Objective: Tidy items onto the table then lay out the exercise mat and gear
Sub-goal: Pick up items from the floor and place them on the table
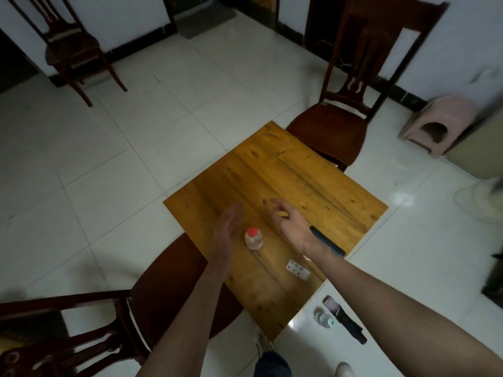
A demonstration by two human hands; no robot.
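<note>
Both hands hang over the small wooden table point(299, 170), empty and with fingers spread. The left hand point(227, 231) is just beside the red-capped plastic bottle point(253, 238), palm turned toward it but not touching; the right hand point(290, 223) is a little apart on the bottle's other side. The bottle stands upright near the table's near half. A blister pack of pills point(298, 269) lies flat close to the near edge, and a long dark flat object point(328, 242), perhaps a remote or comb, lies partly under the right wrist.

On the tiled floor by the table corner wait 2 more items: a small clear bottle with a green cap point(324, 318) and a dark handled piece of gear point(344, 319), blurred beyond naming.

The bottle on the table looks light and smooth, likely easy to tip, so wrap it around the middle of the body. The blister pack is thin and stiff; pinch it by an edge.
</note>
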